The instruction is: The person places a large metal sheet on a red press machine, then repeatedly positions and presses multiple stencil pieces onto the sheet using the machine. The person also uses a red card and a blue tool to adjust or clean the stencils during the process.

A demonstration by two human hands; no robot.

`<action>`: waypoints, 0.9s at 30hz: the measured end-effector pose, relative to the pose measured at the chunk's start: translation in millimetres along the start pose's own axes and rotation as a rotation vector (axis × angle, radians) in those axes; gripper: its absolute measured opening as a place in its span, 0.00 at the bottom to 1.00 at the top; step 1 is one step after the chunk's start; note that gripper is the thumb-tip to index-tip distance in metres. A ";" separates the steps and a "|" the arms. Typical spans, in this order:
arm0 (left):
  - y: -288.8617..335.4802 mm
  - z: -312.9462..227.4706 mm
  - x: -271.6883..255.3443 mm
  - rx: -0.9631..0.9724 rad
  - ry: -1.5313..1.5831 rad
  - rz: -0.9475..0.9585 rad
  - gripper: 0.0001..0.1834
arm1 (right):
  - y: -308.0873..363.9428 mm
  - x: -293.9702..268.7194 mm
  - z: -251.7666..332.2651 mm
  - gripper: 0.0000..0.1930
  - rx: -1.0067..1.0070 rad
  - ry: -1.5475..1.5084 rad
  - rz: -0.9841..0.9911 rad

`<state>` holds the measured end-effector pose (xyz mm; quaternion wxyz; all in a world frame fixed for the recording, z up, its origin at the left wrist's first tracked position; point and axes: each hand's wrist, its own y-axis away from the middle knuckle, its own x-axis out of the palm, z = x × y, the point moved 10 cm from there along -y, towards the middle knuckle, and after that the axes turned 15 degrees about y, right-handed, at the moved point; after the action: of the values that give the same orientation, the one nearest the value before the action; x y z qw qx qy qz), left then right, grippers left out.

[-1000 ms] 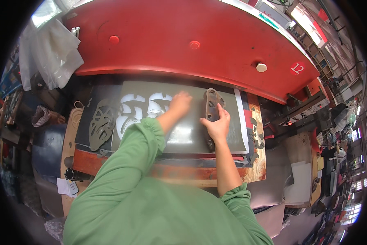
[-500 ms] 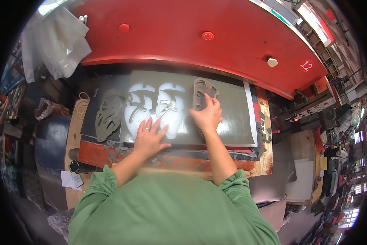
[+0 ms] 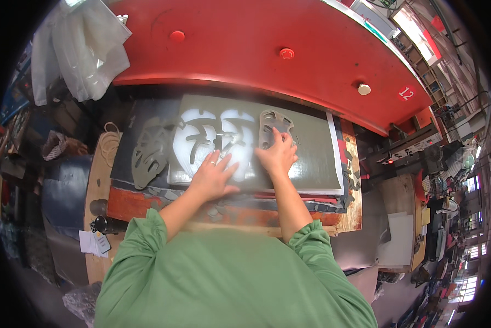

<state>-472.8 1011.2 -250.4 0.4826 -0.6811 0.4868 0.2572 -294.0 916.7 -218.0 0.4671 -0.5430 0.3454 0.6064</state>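
A grey metal cutting die (image 3: 266, 123), shaped like a shoe upper with openings in it, stands on a shiny dark-grey sheet (image 3: 316, 147). My right hand (image 3: 278, 153) grips its near right part, thumb on one side and fingers on the other, hiding its lower end. To the left, my left hand (image 3: 215, 175) lies on the sheet with fingers spread. It covers the lower part of the right one of two bright white shapes, each with curved cut-out outlines. The left white shape (image 3: 193, 139) shows more fully. Beside it lies a dull grey shape (image 3: 150, 153) of similar outline.
Beyond the sheet rises a red machine beam (image 3: 229, 54) with knobs. Clear plastic sheeting (image 3: 84, 52) hangs at the far left. Dark scraps (image 3: 351, 169) lie along the board's right edge. A coiled cord (image 3: 110, 145) and a black cup-like object (image 3: 104, 224) sit left.
My left hand has slid a little right across the sheet, onto the right white shape. My right hand stays on the cutting die. The whole view has shifted slightly.
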 end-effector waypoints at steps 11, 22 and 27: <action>-4.6 0.2 1.6 -0.028 -0.014 0.031 0.40 | 1.5 3.9 1.1 0.42 -0.032 0.029 -0.039; -45.3 38.6 2.5 -0.095 -0.036 0.013 0.43 | 50.5 -13.7 -91.6 0.29 -0.317 -0.079 -0.405; -95.1 52.2 -13.0 0.041 -0.092 -0.144 0.39 | 44.8 13.2 -76.8 0.21 -0.510 -0.086 -0.381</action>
<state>-385.0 1069.7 -221.9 0.5355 -0.6917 0.4192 0.2429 -310.0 833.5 -248.0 0.4353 -0.6712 0.0547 0.5975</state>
